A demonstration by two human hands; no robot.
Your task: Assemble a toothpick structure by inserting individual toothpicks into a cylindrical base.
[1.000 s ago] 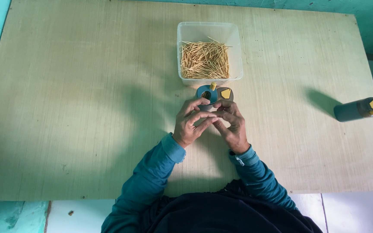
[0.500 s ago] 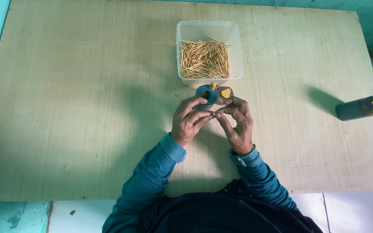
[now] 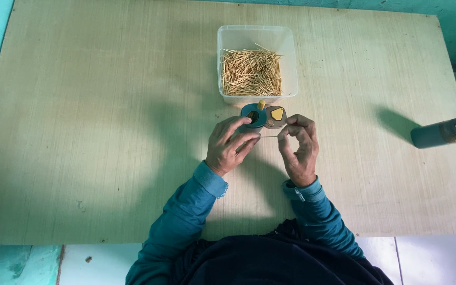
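Observation:
My left hand [image 3: 229, 146] and my right hand [image 3: 298, 146] are side by side over the wooden table [image 3: 106, 132]. Between their fingertips they pinch one thin toothpick [image 3: 268, 136], held level. Just beyond the fingers stands a small teal toothpick holder [image 3: 253, 114], open at the top, with its round lid [image 3: 276, 116] lying beside it on the right. Behind these sits a clear plastic box [image 3: 256, 34] with a heap of toothpicks [image 3: 251, 72] in it.
A second teal holder with a yellow-marked lid [image 3: 440, 133] stands near the table's right edge. The table's front edge runs just above my sleeves. Turquoise floor shows at the left and white tiles below.
My hands have drawn slightly apart, so the single toothpick now shows stretched between the fingertips. The holder, lid and box have stayed where they were.

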